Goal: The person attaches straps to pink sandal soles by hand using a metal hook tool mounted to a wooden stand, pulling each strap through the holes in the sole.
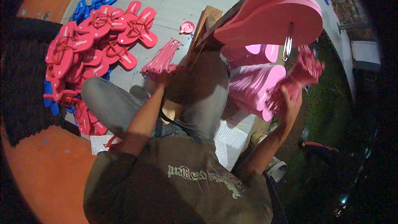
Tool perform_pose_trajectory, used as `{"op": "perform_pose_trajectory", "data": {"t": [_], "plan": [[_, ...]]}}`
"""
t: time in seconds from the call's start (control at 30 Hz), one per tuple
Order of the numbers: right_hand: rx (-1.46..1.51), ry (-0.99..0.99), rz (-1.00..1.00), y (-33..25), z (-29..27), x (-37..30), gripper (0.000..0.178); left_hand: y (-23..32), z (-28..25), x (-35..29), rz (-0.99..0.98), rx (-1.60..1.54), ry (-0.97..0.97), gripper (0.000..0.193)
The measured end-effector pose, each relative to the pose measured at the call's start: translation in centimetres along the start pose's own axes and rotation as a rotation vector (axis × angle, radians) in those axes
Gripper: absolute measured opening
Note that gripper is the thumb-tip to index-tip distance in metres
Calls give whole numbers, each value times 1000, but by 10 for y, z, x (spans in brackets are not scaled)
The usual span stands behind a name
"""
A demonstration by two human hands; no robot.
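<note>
My right hand (292,93) is closed round a bundle of pink flip-flop straps (306,69), blurred by motion, beside a row of light pink soles (259,85). My left hand (166,77) is at the near end of another bundle of pink straps (162,56) on the tiled floor; its fingers are dark and partly hidden, so I cannot tell if they grip. Large pink soles (269,18) lie stacked on a wooden stand (232,18) ahead of me. A shiny metal tool (287,47) sticks out from the top sole.
Finished red-pink flip-flops (99,37) are heaped on the left, with blue ones (97,3) behind and beneath. A small pink cup (187,27) stands near the wooden stand. Checked paper (229,141) lies by my right thigh, near a can (275,170).
</note>
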State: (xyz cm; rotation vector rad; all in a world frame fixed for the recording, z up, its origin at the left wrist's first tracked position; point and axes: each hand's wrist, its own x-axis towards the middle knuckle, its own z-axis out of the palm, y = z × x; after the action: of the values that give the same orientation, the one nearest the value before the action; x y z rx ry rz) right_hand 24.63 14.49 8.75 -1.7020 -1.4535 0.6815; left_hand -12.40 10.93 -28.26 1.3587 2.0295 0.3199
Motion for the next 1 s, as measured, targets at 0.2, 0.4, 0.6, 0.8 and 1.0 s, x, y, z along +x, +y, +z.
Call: {"op": "perform_pose_trajectory", "data": {"t": [0.2,0.4,0.6,0.8,1.0], "plan": [[-518,-207,-304,45,26,158,50,-3,1,-2,-13,-46,0,44],[-1122,-144,-894,155,33,232,42,-7,-5,-7,-67,-195,125,43],[-996,-429,-605,123,57,220,33,-58,-2,10,-98,176,262,39],[-1164,-396,-557,180,32,235,29,-30,10,-38,-332,-138,150,43],[-995,-354,-520,153,45,223,28,-32,-9,-22,-119,135,-58,38]]}}
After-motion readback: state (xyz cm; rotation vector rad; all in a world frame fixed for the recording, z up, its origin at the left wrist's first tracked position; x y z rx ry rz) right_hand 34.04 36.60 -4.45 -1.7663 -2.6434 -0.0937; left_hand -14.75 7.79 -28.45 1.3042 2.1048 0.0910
